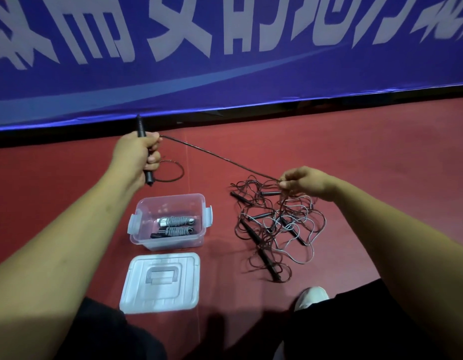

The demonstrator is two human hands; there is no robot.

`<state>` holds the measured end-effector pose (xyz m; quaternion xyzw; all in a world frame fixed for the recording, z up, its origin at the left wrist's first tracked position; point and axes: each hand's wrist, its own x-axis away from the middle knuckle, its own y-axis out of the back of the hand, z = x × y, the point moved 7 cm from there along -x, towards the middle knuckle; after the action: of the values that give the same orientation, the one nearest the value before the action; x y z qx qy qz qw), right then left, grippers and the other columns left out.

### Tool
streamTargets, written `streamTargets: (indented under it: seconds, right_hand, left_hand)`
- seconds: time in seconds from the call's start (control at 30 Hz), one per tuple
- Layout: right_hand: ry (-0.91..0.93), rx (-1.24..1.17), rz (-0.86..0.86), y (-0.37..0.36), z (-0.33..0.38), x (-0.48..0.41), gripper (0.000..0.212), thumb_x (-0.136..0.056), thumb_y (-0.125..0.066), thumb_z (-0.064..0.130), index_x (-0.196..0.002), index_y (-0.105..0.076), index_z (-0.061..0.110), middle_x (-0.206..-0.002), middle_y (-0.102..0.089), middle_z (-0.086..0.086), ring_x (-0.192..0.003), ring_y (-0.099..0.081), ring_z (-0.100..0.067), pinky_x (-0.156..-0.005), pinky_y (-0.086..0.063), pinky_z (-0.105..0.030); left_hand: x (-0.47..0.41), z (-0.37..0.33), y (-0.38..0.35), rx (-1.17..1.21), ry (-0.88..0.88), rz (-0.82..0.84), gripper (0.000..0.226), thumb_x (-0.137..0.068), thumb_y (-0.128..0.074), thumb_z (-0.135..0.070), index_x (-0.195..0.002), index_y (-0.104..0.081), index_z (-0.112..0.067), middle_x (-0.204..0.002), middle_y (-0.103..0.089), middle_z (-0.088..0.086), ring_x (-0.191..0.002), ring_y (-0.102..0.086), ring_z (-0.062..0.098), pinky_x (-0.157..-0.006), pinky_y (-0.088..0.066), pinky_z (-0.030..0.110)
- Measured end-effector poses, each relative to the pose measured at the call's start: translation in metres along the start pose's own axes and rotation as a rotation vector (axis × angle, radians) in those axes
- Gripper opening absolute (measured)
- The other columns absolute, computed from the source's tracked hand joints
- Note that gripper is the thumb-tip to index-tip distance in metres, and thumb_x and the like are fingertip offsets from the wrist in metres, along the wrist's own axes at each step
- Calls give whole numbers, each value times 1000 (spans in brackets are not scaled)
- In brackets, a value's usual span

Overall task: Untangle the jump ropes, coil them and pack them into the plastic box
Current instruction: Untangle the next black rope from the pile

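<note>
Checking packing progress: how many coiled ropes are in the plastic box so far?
2. The far coil and the near coil lie side by side in the plastic box; any beneath them would be hidden.

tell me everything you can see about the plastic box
The plastic box is a rectangular tub of clear, slightly milky plastic, with a pale grey-blue latch on each short side. It stands upright and open on the red floor; its lid lies flat beside it, nearer the person. Inside lie two coiled grey ropes. Nothing else touches it; the tangle of ropes lies apart to its right.
</note>
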<state>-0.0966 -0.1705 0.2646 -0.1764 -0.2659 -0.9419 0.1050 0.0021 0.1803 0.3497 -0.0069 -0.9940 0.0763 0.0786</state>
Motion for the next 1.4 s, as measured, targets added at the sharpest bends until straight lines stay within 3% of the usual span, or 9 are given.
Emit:
streamTargets:
  seconds: [0.17,0.3,0.4,0.5,0.63,0.77,0.9,1.0,1.4]
  right_hand:
    - [-67,183,-14,1,-19,-2,17,-95,-62,15,-98,-68,-1,-93,-69,-18,-84,-60,-21,-94,-49,-43]
    - [36,158,-138,1,9,-2,19,-97,-60,21,-96,-69,3,-76,-62,-12,-69,-56,-20,-72,-52,-40]
    - [222,199,-176,-12,65,4,19,-96,-61,28,-96,-73,12,-74,-63,-7,-66,-52,-12,-65,-43,-28]
    - [361,197,-150,-35,115,13,18,-95,-63,27,-90,-74,13,-62,-59,5,-55,-46,-1,-56,-38,-19]
    - [476,168,-196,-44,158,25,19,-95,-64,22,-84,-74,11,-50,-46,12,-44,-33,-2,-47,-28,-19]
    - [469,38,-103,-48,151,27,18,-97,-61,22,-83,-67,12,-59,-47,1,-51,-39,-8,-52,-34,-22]
    - [308,-138,93,-44,94,11,17,-95,-62,21,-80,-61,12,-70,-55,-9,-69,-50,-23,-72,-41,-39]
    - [181,-223,133,-37,60,4,13,-92,-61,16,-84,-60,6,-76,-55,-10,-74,-51,-23,-79,-42,-37]
    - [-33,157,19,-11,-9,-6,20,-97,-59,13,-77,-62,10,-72,-62,-8,-71,-53,-21,-73,-43,-32]
  left_hand:
    - [-8,18,21,-4,66,-142,24,-100,-44,-4,-78,-45,-13,-67,-38,2,-31,-33,2,-32,-19,12]
    - [-5,23,24,-554,47,-151,9,-99,-48,-5,-97,-54,-11,-88,-56,7,-31,-55,5,-30,-29,13]
    - [12,16,-7,-742,-66,27,19,-95,-54,0,-105,-65,-12,-84,-65,9,-36,-59,7,-34,-36,14]
    - [46,17,-59,-602,-96,333,19,-99,-55,-11,-112,-68,-13,-58,-64,8,-43,-55,17,-36,-28,15]
    - [69,20,-90,-668,-134,585,23,-103,-49,-33,-99,-66,-19,-67,-70,0,-44,-49,18,-41,-29,19]
    - [58,5,-81,-569,-244,434,26,-99,-57,-31,-78,-56,-16,-56,-45,-5,-41,-37,9,-42,-28,21]
    - [47,-3,-61,-210,-128,285,28,-100,-56,-23,-73,-51,-14,-48,-37,-11,-36,-29,6,-36,-19,16]
    - [40,3,-45,-167,-77,213,28,-100,-55,-22,-74,-51,-13,-49,-38,-9,-34,-30,5,-33,-18,15]
    - [1,14,13,-72,82,-102,30,-102,-52,-24,-74,-48,-15,-50,-41,-8,-32,-30,3,-33,-17,11]
